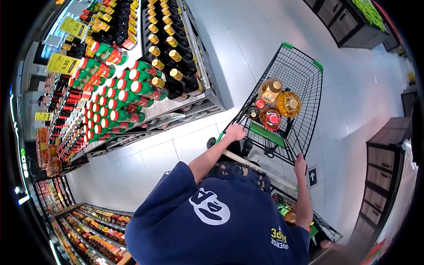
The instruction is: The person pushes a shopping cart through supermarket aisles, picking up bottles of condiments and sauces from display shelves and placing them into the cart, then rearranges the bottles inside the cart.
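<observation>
Ahead of my body is a black wire shopping cart [304, 112] with green corners. My left hand [236, 132] is closed round its near left corner, and my right hand [300, 164] grips the near right corner. Between my torso and the basket runs a pale handle bar [240, 160]. Inside the basket stand a large bottle of golden oil [289, 104], a big bottle with a tan cap [270, 91], a red-capped bottle [270, 119] and a small dark bottle [253, 113]. A green panel [267, 134] marks the basket's near end.
On the left, a display shelf [154, 112] carries green bottles with red caps [117, 104] and dark bottles with yellow caps [176, 73]. Dark-framed wooden cabinets [380, 176] line the right. Behind me are another loaded cart [329, 229] and another person's hand [327, 244].
</observation>
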Motion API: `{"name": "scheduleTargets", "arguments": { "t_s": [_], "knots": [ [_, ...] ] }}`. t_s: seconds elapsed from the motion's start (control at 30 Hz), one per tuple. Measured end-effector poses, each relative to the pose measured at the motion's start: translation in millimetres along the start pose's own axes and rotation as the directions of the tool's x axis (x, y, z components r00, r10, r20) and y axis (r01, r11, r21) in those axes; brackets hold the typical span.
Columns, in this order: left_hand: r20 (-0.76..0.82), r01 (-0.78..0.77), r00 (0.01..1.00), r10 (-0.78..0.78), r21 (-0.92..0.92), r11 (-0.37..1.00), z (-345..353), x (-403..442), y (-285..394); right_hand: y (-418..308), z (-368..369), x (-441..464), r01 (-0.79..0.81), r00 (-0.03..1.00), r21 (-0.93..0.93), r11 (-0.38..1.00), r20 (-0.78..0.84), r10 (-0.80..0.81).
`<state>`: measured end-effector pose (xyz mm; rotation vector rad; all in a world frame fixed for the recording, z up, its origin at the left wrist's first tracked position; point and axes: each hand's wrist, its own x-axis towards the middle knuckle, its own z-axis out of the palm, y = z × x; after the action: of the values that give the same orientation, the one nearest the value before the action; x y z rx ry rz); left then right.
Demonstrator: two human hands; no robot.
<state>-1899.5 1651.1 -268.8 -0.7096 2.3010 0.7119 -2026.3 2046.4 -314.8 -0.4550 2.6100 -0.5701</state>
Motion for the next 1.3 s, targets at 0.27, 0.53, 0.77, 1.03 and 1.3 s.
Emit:
{"name": "scheduleTargets", "arguments": {
  "t_s": [0.27, 0.53, 0.77, 1.03, 1.3],
  "knots": [
    [-0.05, 0.034, 0.998, -0.039, -0.095, 0.995, -9, 19, 7, -6, -12, 41, 0.078, 0.995, -0.009, 0.997, -0.061, -0.079],
    [-0.04, 0.065, 0.997, -0.072, -0.172, 0.983, -34, 30, 8, -28, -25, 68, 0.045, 0.998, -0.037, 0.998, -0.041, -0.046],
    [-0.09, 0.045, 0.994, -0.06, -0.157, 0.987, -51, 61, -8, -54, -18, 112, 0.022, 0.998, -0.086, 0.996, -0.054, -0.027],
    [-0.153, 0.069, 0.982, -0.113, -0.268, 0.961, -72, 95, -29, -71, -7, 174, 0.054, 0.998, -0.156, 0.986, -0.012, -0.056],
    [-0.336, -0.06, 0.941, -0.038, -0.275, 0.96, -95, 124, -49, -101, -8, 232, 0.076, 0.997, -0.259, 0.963, 0.021, -0.073]
  ]
}}
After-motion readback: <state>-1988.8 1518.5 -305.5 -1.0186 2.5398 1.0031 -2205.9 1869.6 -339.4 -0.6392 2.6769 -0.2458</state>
